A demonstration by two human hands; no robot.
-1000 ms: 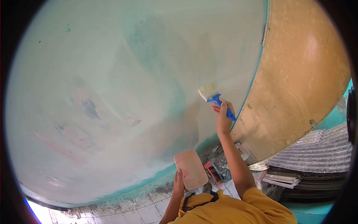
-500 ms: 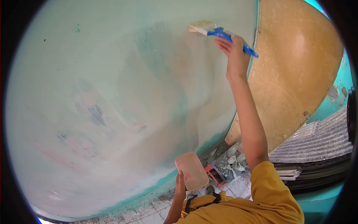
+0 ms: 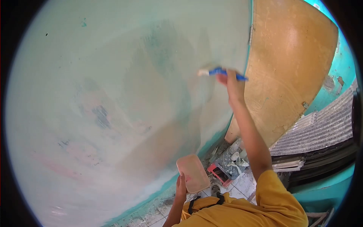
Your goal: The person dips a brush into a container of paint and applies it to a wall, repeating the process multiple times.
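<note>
My right hand (image 3: 232,82) is raised against the pale wall (image 3: 113,94) and grips a blue-handled paintbrush (image 3: 221,72). The bristles press flat on the wall at mid height, close to its right edge. Down low, my left hand (image 3: 181,185) holds a pinkish rectangular plastic container (image 3: 192,173) by its lower edge, tilted up near the base of the wall. Both arms come out of yellow sleeves.
A tan wooden door (image 3: 291,68) stands just right of the wall. Corrugated metal sheets (image 3: 321,132) lean at the far right. Rubble, a red box (image 3: 220,174) and scraps lie on the tiled floor (image 3: 242,185) at the foot of the wall.
The brush went from mid wall up to the top half a second ago, and has now come back down to mid height. The container stays in place.
</note>
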